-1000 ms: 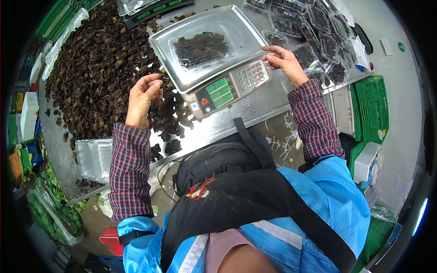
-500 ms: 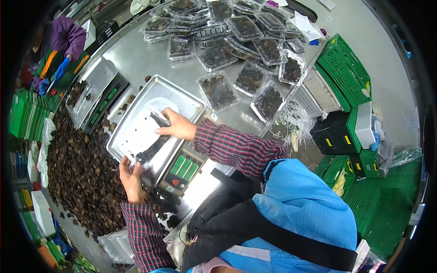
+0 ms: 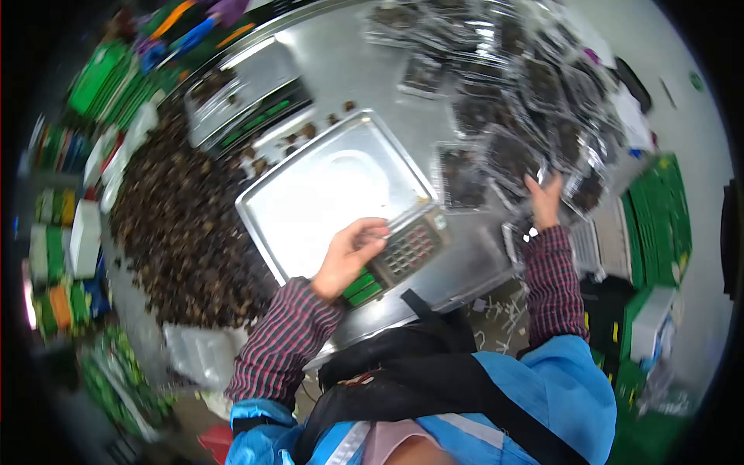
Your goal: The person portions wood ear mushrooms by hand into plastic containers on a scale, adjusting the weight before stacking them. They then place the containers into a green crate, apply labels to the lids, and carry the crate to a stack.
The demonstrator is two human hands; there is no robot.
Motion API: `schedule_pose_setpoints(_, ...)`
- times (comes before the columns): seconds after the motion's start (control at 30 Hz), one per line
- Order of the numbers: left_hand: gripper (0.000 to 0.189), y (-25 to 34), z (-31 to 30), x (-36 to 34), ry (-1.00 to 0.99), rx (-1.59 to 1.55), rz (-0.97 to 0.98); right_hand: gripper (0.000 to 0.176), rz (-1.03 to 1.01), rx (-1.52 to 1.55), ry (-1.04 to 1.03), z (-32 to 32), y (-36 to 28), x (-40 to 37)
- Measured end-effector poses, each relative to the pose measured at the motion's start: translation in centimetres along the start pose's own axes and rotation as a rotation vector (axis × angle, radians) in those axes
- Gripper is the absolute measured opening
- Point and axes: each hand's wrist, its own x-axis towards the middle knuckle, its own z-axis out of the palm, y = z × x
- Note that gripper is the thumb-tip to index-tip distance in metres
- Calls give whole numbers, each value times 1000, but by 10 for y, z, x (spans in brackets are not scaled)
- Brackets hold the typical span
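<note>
My right hand (image 3: 545,203) is at the near edge of a pile of clear plastic boxes. Thumb and fingers are at the corner of one lidded box (image 3: 511,157) with dark contents; blur softens the contact. Over the near rim of the scale's metal tray (image 3: 310,205), my left hand (image 3: 353,254) has loosely curled fingers, thumb apart, and nothing visible between them. Part of the scale's keypad (image 3: 409,252) and green display (image 3: 363,288) shows beside that hand. The tray has nothing on it.
Dark mushroom-like pieces (image 3: 194,232) lie heaped at left. A second scale (image 3: 252,116) stands beyond them. Green crates (image 3: 659,221) are stacked at right. Empty-looking plastic packs (image 3: 203,356) lie near the front left. A co-worker's blue-gloved hand (image 3: 194,37) shows at top left.
The plastic box between both hands has left the scale tray. My right hand has moved right to the pile; my left hand has come to the tray's near rim. The view has shifted.
</note>
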Motion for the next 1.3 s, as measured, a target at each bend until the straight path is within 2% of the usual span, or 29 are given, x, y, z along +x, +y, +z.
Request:
schedule_pose_setpoints(0.03, 34, -2, -4, -4, 12, -8, -14, 80, -95, -132, 12, 1, 8, 1)
schedule_pose_setpoints(0.07, 34, -2, -7, -9, 35, -6, -11, 79, -35, -378, -156, -6, -16, 2)
schedule_pose_setpoints(0.1, 34, -4, -11, -16, 65, -6, -15, 80, -218, -568, -78, 0, 20, 9)
schedule_pose_setpoints(0.13, 34, -6, -15, -24, 97, -4, -1, 79, -317, -685, 37, 7, 30, 14)
schedule_pose_setpoints(0.17, 33, -8, -21, -34, 124, 31, 12, 77, -357, -720, 95, 12, 7, 8)
schedule_pose_setpoints(0.23, 31, -9, -32, -61, 201, 27, 0, 65, -506, -587, 35, 27, -44, -10)
schedule_pose_setpoints(0.3, 30, -13, -44, -96, 300, 21, -12, 54, -379, -85, -229, 59, -85, -35)
schedule_pose_setpoints(0.37, 28, -31, -58, -138, 422, 37, 23, 45, -493, -79, -482, 89, -135, -68)
schedule_pose_setpoints(0.47, 25, -51, -72, -212, 681, 93, 31, 37, -583, 94, -832, 139, -237, -167)
schedule_pose_setpoints(0.53, 24, -75, -81, -263, 900, 177, 102, 27, -797, 149, -1024, 178, -277, -242)
schedule_pose_setpoints(0.57, 24, -105, -87, -286, 1072, 184, 117, 27, -882, 213, -1147, 195, -296, -282)
schedule_pose_setpoints(0.6, 24, -106, -94, -311, 1179, 238, 119, 27, -992, 313, -1278, 214, -316, -324)
schedule_pose_setpoints(0.63, 30, -115, -103, -338, 1303, 329, 113, 25, -1184, 356, -1310, 231, -331, -363)
schedule_pose_setpoints(0.67, 34, -127, -111, -365, 1403, 326, 75, 25, -1283, 420, -1364, 250, -344, -404)
schedule_pose_setpoints(0.73, 56, -155, -135, -411, 1622, 529, 37, 30, -1469, 414, -1441, 283, -362, -484)
schedule_pose_setpoints(0.77, 56, -161, -146, -424, 1614, 512, 36, 32, -1590, 378, -1464, 296, -374, -518)
schedule_pose_setpoints(0.83, 83, -172, -168, -440, 1717, 502, -54, 26, -1844, 120, -1571, 321, -384, -570)
schedule_pose_setpoints(0.87, 103, -178, -178, -444, 1635, 413, -104, 22, -1916, -7, -1648, 330, -383, -588)
schedule_pose_setpoints(0.9, 103, -184, -188, -443, 1625, 389, -102, 19, -1987, -138, -1718, 341, -379, -602)
schedule_pose_setpoints(0.93, 104, -188, -197, -440, 1578, 361, -39, 19, -2049, -61, -1598, 349, -374, -611)
schedule_pose_setpoints(0.97, 106, -195, -203, -437, 1536, 331, 29, 19, -2054, -90, -1605, 352, -380, -614)
schedule_pose_setpoints(1.03, 109, -194, -210, -436, 1552, 359, 31, 26, -1958, -336, -1890, 354, -404, -614)
schedule_pose_setpoints(1.07, 110, -196, -212, -437, 1563, 395, 26, 28, -1935, -264, -1927, 357, -408, -612)
schedule_pose_setpoints(1.1, 111, -197, -213, -438, 1577, 433, 19, 28, -1947, -278, -1931, 359, -412, -614)
schedule_pose_setpoints(1.2, 114, -198, -215, -444, 1560, 342, 50, 23, -1782, -512, -2053, 356, -429, -618)
schedule_pose_setpoints(1.3, 114, -198, -215, -444, 1552, 330, 53, 20, -1738, -472, -2001, 356, -421, -617)
